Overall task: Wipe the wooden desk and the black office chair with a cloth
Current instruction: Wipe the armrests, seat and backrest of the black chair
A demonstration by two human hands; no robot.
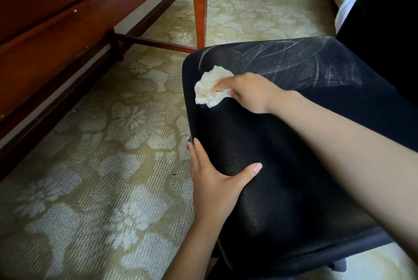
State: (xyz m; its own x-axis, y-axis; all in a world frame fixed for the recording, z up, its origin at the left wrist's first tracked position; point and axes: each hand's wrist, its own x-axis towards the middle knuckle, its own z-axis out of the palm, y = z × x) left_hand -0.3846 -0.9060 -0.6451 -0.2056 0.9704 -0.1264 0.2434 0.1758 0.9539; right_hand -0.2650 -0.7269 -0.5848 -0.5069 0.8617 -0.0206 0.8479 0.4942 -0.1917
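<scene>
The chair step is in hand. The right hand [248,92] grips a crumpled white cloth [211,89], fingers curled round it, and presses it to the chair seat [282,144] near the seat's far left corner. The left hand [212,178] lies flat along the seat's left edge, fingers straight and thumb spread over the top, apparently steadying it.

Pale streaks [316,62] across the far side of the seat suggest dust is still smeared there, while the near half looks darker and cleaner. The next move probably calls for sweeping the cloth rightward over those streaks with even pressure while the left hand keeps the seat from swivelling.

The desk [56,19] stands to the left above the carpet [90,166], but its top is out of frame, so whether it has been wiped cannot be told. The chair's back [384,19] is a dark mass cut off at the right, and its base is mostly hidden under the seat.
</scene>
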